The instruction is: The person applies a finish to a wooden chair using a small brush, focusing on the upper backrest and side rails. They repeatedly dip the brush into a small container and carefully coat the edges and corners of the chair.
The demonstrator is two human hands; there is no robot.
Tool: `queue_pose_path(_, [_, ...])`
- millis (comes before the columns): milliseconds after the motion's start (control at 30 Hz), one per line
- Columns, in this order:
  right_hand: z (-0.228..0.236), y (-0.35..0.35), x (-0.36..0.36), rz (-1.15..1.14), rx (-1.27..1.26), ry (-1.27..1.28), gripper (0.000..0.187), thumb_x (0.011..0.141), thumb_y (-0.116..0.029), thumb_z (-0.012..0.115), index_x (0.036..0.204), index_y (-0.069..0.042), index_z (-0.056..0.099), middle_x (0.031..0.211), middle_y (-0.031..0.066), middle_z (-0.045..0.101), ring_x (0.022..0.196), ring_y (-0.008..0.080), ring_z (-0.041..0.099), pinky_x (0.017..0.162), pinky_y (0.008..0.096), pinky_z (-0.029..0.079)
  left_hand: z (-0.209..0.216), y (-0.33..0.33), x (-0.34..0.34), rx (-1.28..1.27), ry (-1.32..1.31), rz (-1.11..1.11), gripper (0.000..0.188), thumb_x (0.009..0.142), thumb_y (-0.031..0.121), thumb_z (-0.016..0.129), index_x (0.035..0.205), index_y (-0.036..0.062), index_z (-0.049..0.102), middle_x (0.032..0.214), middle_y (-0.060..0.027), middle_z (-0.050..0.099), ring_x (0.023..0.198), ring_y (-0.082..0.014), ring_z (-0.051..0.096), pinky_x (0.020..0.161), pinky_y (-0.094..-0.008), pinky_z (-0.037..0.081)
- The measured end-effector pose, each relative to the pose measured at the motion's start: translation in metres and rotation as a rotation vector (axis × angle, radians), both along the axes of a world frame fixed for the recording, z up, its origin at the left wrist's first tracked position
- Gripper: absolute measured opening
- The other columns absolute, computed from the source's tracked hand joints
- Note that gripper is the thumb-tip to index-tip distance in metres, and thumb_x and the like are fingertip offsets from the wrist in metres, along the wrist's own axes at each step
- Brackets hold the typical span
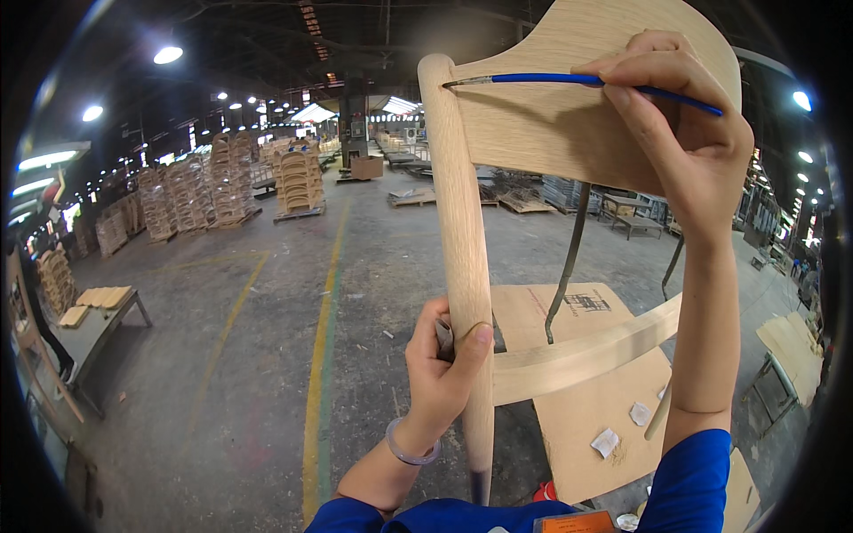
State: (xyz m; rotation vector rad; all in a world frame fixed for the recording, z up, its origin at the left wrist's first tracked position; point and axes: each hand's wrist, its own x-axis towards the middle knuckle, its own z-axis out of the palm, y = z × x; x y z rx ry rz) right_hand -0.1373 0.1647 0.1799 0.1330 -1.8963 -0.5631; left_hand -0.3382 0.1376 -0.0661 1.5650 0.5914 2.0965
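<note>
A pale wooden chair frame stands tilted before me, with a broad curved backrest and a lower rail. My left hand is wrapped round its round post, thumb in front. A small greyish piece shows between those fingers; its kind I cannot make out. Raised at the upper right, my right hand pinches a thin blue-handled paintbrush. The brush tip meets the post near its top, close to where the backrest joins it.
Beneath the frame lies brown cardboard with crumpled scraps on it. Dark metal rods rise behind the rail. Stacked wooden parts stand at the far left, past yellow floor lines. A low table holds boards at the left.
</note>
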Motion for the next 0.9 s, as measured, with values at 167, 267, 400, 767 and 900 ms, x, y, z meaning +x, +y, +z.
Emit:
queue_pose_path(167, [0.0002,-0.0007,-0.0025,-0.001,0.009,-0.001,0.012,0.091,0.012,0.067,0.1,0.006,0.073,0.105,0.0137,0.073,0.105,0.0198,0.062,0.092,0.0304,0.051,0.0002,-0.002,-0.001,-0.007,-0.012,0.005,0.031,0.103,0.018,0.069,0.124,0.0,0.057,0.097,-0.0022,0.065,0.078,-0.0028,0.062,0.063,-0.0186,0.049])
queue_pose_path(267, [0.0014,-0.0011,-0.0033,0.013,0.01,-0.02,0.012,0.091,0.011,0.067,0.1,0.006,0.073,0.104,0.0137,0.073,0.103,0.0199,0.061,0.092,0.0307,0.05,0.0,-0.0018,-0.002,0.004,-0.009,0.012,0.03,0.103,0.018,0.069,0.124,0.0003,0.057,0.097,-0.0021,0.065,0.076,-0.0021,0.061,0.062,-0.0182,0.048])
queue_pose_path(400, [0.0029,-0.0005,-0.0051,-0.001,0.051,-0.032,0.011,0.091,0.011,0.067,0.099,0.006,0.072,0.104,0.0137,0.073,0.101,0.0198,0.061,0.092,0.0315,0.049,-0.0002,-0.0013,-0.0043,0.011,-0.005,0.014,0.029,0.103,0.018,0.069,0.123,0.0007,0.057,0.097,-0.0019,0.065,0.075,-0.0011,0.059,0.061,-0.0178,0.046])
queue_pose_path(767, [0.003,0.0019,-0.0093,0.011,0.062,-0.032,0.01,0.091,0.01,0.067,0.099,0.006,0.072,0.103,0.0139,0.073,0.099,0.0206,0.06,0.09,0.0326,0.048,0.0007,-0.0035,-0.0059,-0.008,-0.016,0.02,0.029,0.103,0.018,0.069,0.123,0.0013,0.057,0.094,-0.0012,0.066,0.079,-0.0029,0.062,0.065,-0.0191,0.049])
queue_pose_path(900, [0.0029,0.0049,-0.0091,0.006,0.092,-0.032,0.011,0.09,0.011,0.067,0.099,0.006,0.072,0.103,0.0135,0.073,0.1,0.0206,0.061,0.09,0.0322,0.048,0.0001,-0.0013,-0.0056,0.004,-0.012,0.033,0.029,0.103,0.018,0.069,0.124,0.0013,0.057,0.094,-0.0012,0.066,0.078,-0.0028,0.062,0.065,-0.0189,0.048])
